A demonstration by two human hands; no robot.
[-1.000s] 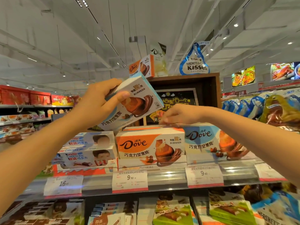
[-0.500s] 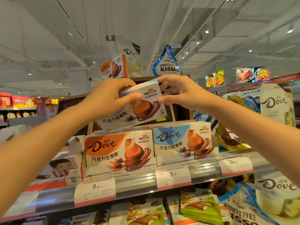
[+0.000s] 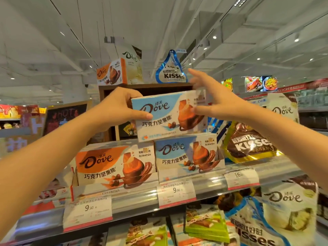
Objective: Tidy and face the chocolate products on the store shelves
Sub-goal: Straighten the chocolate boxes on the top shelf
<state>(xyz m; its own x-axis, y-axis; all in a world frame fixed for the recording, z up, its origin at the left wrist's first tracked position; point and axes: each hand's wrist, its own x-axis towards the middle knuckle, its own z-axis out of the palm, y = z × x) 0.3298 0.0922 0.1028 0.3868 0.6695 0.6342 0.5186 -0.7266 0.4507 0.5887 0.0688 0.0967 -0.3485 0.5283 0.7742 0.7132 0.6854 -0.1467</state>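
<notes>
Head view: left hand (image 3: 115, 108) grips blue Dove box (image 3: 168, 114); right hand (image 3: 215, 102), fingers spread, touches it.

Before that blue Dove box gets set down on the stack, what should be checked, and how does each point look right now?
1. Left hand grips the held blue Dove box at its left end: ok.
2. Right hand has a firm hold: not ok; its fingers are spread, only the thumb meets the front.
3. Box front faces the aisle: ok, logo upright and readable.
4. Box level: not ok, slightly tilted.
5. Lined up over the blue Dove box on the shelf: not ok, it sits off to the left.
6. Box resting on the stack: cannot tell.
</notes>
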